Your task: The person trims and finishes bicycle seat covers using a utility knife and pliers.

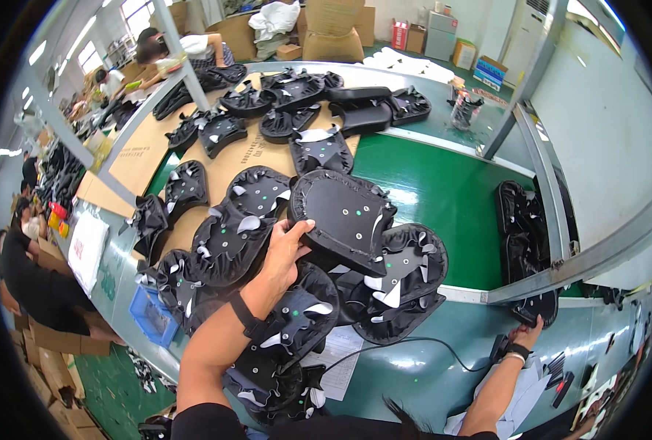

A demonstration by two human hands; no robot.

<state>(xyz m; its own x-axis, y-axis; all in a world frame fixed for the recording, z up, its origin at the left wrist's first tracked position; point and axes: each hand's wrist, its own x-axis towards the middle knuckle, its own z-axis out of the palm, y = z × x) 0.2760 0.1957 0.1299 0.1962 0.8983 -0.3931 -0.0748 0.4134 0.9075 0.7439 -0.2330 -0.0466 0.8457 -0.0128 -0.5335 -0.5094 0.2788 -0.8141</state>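
Note:
My left hand [285, 253] grips the near-left edge of a black padded seat cushion [338, 216], thumb on top. The cushion is raised and tilted, with its flat underside and small holes showing. Below it lies another black cushion [406, 271] with white fabric tabs and a gathered cover. Far to the right, my right hand [527, 335] closes on the near edge of a black padded piece [537, 306], beside the metal frame. Its fingers are partly hidden by that piece. More black cushions [227, 246] with gathered covers lie left of my left hand.
A green belt [443, 198] runs across the table, with metal posts [520, 81] beside it. Black cushions [520, 220] stand at its right end. Nearer are a blue bin [152, 317], a printed sheet [340, 363] and a black cable [414, 340]. Other people [43, 257] work at left.

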